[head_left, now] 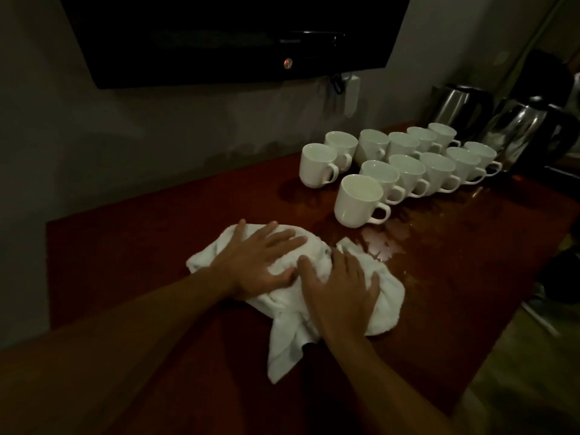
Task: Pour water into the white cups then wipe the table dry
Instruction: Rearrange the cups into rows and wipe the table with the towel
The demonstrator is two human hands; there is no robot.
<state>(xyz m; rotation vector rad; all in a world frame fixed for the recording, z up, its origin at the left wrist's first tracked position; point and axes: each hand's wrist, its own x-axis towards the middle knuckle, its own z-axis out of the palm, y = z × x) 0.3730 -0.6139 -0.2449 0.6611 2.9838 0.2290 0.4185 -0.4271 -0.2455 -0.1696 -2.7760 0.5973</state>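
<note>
Pressing the towel point(387, 298) near the front cup point(357, 200), my left hand point(260, 262) and right hand point(342, 290) lie flat (fingers spread).

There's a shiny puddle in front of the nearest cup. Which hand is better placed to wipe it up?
Probably the right hand: it rests on the end of the towel beside the puddle, while the left hand presses the towel's far side, away from it.
</note>
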